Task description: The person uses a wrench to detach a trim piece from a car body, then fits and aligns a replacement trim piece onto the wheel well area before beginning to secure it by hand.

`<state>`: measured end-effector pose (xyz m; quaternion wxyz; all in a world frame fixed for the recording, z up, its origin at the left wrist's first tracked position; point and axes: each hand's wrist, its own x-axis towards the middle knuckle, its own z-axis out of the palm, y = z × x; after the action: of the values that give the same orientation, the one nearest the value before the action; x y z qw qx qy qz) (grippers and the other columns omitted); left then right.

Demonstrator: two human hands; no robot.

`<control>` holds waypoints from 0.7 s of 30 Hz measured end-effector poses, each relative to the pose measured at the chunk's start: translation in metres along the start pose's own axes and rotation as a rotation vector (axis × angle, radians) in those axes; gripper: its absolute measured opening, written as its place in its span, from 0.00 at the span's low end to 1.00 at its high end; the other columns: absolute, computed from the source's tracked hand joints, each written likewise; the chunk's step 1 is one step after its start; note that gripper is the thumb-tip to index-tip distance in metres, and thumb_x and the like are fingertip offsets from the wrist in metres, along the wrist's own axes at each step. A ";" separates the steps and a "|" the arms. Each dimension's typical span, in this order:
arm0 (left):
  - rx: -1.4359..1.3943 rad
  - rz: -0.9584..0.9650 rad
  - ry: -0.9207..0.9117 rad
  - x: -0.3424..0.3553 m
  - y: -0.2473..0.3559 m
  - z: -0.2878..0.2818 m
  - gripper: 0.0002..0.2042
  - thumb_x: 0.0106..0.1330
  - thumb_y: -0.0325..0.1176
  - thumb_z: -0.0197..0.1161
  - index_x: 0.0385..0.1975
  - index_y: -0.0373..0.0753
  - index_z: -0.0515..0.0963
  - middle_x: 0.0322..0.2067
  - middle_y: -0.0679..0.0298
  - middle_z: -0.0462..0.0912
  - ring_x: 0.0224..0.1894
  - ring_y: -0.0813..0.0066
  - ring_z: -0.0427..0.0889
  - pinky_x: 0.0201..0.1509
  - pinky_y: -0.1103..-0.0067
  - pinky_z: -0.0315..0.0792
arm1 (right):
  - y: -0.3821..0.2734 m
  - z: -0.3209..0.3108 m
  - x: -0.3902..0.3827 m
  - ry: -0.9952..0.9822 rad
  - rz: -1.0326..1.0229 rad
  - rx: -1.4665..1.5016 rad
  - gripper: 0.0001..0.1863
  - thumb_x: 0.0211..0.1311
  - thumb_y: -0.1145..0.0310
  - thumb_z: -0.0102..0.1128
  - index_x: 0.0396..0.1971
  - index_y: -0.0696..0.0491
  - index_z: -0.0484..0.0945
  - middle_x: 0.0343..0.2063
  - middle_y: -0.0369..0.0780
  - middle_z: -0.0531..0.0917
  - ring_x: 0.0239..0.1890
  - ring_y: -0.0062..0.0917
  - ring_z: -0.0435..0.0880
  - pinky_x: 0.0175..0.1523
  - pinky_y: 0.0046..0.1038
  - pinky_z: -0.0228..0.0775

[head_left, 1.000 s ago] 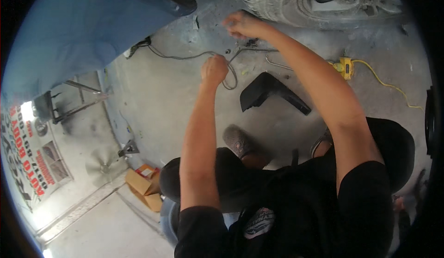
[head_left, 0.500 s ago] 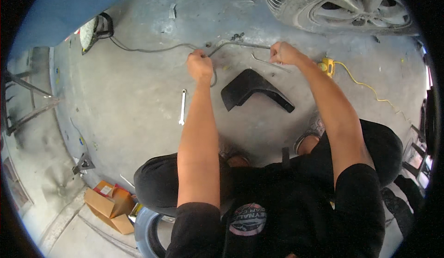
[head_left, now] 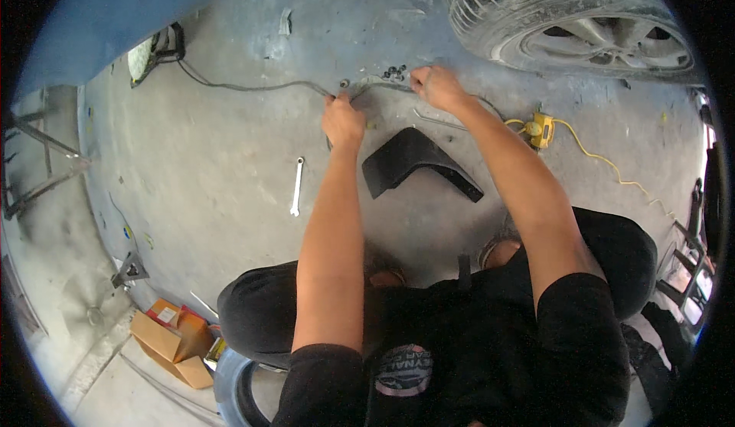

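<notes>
My left hand (head_left: 344,121) is closed around a grey electrical cord (head_left: 256,88) just above the floor. Farther right, my right hand (head_left: 438,88) pinches the same cord, and a short stretch of it runs between the two. To the left the cord leads to a work light with a black frame (head_left: 170,46); to the right it runs toward a yellow outlet box (head_left: 542,130). Several small dark nuts (head_left: 394,72) lie beside my right hand. Below my hands lie a thin bent metal rod (head_left: 440,122) and a black angular plastic part (head_left: 417,163).
A combination wrench (head_left: 298,187) lies left of my left forearm. At the upper right stands a car wheel (head_left: 589,32). A yellow cord (head_left: 601,163) trails off right. An open cardboard box (head_left: 164,339) and a blue-grey ring-shaped thing (head_left: 230,385) sit at the lower left.
My right hand has moved left along the cord, closer to my left hand, which has shifted slightly right. The cord now shows slack on the right. The view has tilted a little.
</notes>
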<state>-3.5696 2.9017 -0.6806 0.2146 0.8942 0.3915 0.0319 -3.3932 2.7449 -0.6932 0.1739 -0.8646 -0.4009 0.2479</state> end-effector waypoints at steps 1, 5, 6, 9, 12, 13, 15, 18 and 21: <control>0.011 -0.004 -0.036 0.001 0.000 0.002 0.11 0.52 0.25 0.60 0.36 0.34 0.81 0.40 0.45 0.81 0.44 0.45 0.81 0.48 0.61 0.75 | 0.003 0.002 0.000 -0.079 0.022 -0.032 0.09 0.57 0.66 0.57 0.35 0.51 0.82 0.38 0.48 0.84 0.45 0.45 0.82 0.50 0.44 0.73; -0.004 -0.036 -0.074 0.000 -0.002 0.012 0.07 0.53 0.27 0.60 0.30 0.33 0.82 0.35 0.46 0.83 0.40 0.45 0.82 0.46 0.62 0.77 | 0.020 0.000 0.002 -0.066 -0.030 0.047 0.10 0.56 0.67 0.62 0.35 0.56 0.82 0.33 0.49 0.84 0.39 0.43 0.83 0.45 0.39 0.73; -0.019 -0.020 -0.026 0.000 -0.003 0.014 0.07 0.54 0.27 0.60 0.29 0.33 0.82 0.35 0.46 0.83 0.39 0.46 0.83 0.45 0.62 0.77 | 0.025 -0.006 0.004 -0.048 -0.007 0.029 0.10 0.55 0.67 0.62 0.35 0.56 0.82 0.33 0.48 0.84 0.40 0.42 0.83 0.45 0.39 0.73; -0.068 -0.011 0.015 0.000 -0.005 0.020 0.07 0.54 0.28 0.60 0.28 0.35 0.83 0.33 0.47 0.84 0.37 0.47 0.83 0.44 0.63 0.77 | 0.040 -0.022 -0.001 -0.010 0.002 0.057 0.10 0.54 0.67 0.61 0.35 0.53 0.82 0.35 0.47 0.84 0.41 0.43 0.83 0.46 0.41 0.74; -0.149 -0.053 0.062 0.005 -0.001 0.019 0.09 0.51 0.28 0.61 0.30 0.37 0.84 0.31 0.49 0.84 0.36 0.48 0.83 0.43 0.64 0.76 | 0.042 -0.032 -0.010 0.050 -0.032 0.057 0.10 0.53 0.67 0.60 0.35 0.53 0.81 0.35 0.46 0.85 0.38 0.42 0.84 0.45 0.41 0.75; -0.172 -0.072 0.067 0.008 0.001 0.018 0.09 0.52 0.29 0.61 0.31 0.37 0.85 0.30 0.50 0.84 0.35 0.50 0.84 0.42 0.65 0.76 | 0.040 -0.034 -0.013 0.056 -0.017 0.024 0.10 0.53 0.68 0.60 0.35 0.53 0.81 0.34 0.46 0.85 0.37 0.41 0.84 0.44 0.40 0.75; -0.271 -0.095 0.077 0.015 0.006 0.015 0.09 0.53 0.28 0.61 0.32 0.37 0.84 0.28 0.52 0.85 0.31 0.55 0.84 0.40 0.67 0.76 | 0.035 -0.035 -0.013 0.019 0.095 0.254 0.10 0.53 0.68 0.60 0.34 0.55 0.81 0.33 0.46 0.85 0.34 0.39 0.85 0.43 0.39 0.75; -0.551 -0.148 0.015 0.026 0.014 0.012 0.07 0.57 0.27 0.61 0.33 0.33 0.83 0.24 0.56 0.84 0.24 0.65 0.83 0.31 0.70 0.76 | 0.030 -0.038 -0.006 -0.038 0.179 0.491 0.09 0.51 0.69 0.60 0.33 0.56 0.81 0.30 0.46 0.85 0.30 0.35 0.85 0.39 0.38 0.75; -0.844 -0.227 -0.137 0.031 0.019 0.011 0.07 0.60 0.25 0.61 0.34 0.29 0.81 0.23 0.58 0.82 0.19 0.73 0.79 0.23 0.75 0.73 | 0.032 -0.044 -0.003 -0.238 0.202 0.421 0.09 0.50 0.69 0.61 0.31 0.57 0.81 0.29 0.46 0.85 0.28 0.32 0.85 0.35 0.37 0.75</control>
<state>-3.5332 2.9084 -0.6865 0.5885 0.6797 0.4249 0.1056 -3.3502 2.7184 -0.6730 0.2760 -0.8098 -0.2697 0.4419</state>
